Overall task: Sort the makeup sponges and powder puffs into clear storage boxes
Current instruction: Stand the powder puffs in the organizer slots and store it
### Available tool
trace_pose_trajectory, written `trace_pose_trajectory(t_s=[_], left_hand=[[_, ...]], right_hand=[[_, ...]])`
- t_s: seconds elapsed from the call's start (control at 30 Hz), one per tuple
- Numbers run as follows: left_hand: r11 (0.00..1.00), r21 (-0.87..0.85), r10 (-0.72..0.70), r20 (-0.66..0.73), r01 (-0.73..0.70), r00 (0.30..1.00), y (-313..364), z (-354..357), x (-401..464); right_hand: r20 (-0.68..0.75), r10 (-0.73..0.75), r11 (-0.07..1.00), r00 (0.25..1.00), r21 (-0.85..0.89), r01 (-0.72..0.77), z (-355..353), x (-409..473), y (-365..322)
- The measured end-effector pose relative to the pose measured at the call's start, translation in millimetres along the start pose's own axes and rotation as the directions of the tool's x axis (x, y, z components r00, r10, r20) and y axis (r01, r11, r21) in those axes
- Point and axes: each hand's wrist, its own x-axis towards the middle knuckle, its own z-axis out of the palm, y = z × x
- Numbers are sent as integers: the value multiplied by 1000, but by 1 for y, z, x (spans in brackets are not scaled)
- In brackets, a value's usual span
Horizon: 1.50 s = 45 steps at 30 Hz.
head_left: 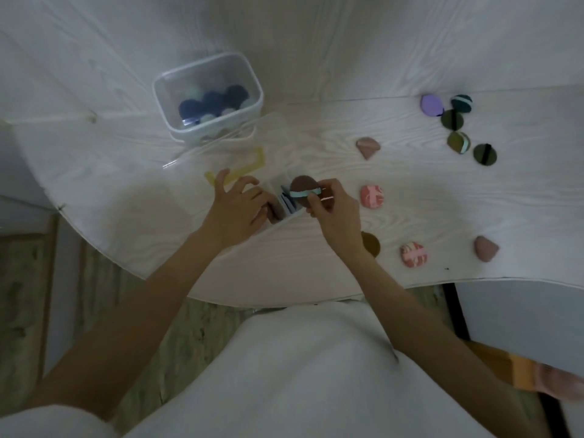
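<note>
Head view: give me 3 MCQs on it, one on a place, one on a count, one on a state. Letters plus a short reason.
1. Where does the tall clear box of dark blue puffs stand?
A. Far side of the table, left of the hands
B. Near table edge, on the right
C. On the floor

2. How many pink marbled puffs lie loose on the table?
A. None
B. Two
C. Five

3. What is the right hand doing?
A. Lying flat and empty
B. Pinching a brown puff by its light blue strap
C. Closing a lid

Answers:
1 A, the box sits beyond the left hand.
2 B, one puff beside the right hand, another nearer the table edge.
3 B, fingertips grip the strap over the divided tray.
</note>
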Motion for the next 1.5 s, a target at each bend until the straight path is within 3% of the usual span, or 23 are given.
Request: trace_pose_trajectory(t_s=[0.13, 0.27, 0.4, 0.5, 0.73, 1.0, 1.3, 1.5], left_hand=[[1000, 5, 8, -9, -8, 1000, -4, -2, -7], [1000, 6, -13, -7, 14, 1000, -3, -1, -15], [998, -19, -55, -15, 55, 998, -2, 1, -17], [997, -37, -74, -11, 74, 997, -1, 3, -18], [993, -18, -120, 9, 120, 993, 2, 6, -18], [989, -35, -141, 15, 141, 990, 3, 8, -15], [981, -98, -166, 43, 170, 985, 7, 4, -12], [980, -130, -144, 53, 150, 988, 6, 1, -11]], right_hand=[[-16, -106, 990, 994, -96, 104, 10, 0, -10], [96, -253, 923, 963, -275, 270, 33, 0, -23], [201, -401, 680, 894, -588, 437, 54, 1, -18], [210, -377, 591, 902, -695, 409, 58, 2, -14], [187, -313, 738, 931, -569, 363, 58, 13, -14], [264, -319, 667, 910, -620, 414, 56, 18, -19], [206, -334, 732, 920, -557, 391, 59, 21, -13], [316, -323, 703, 892, -552, 450, 57, 28, -6]])
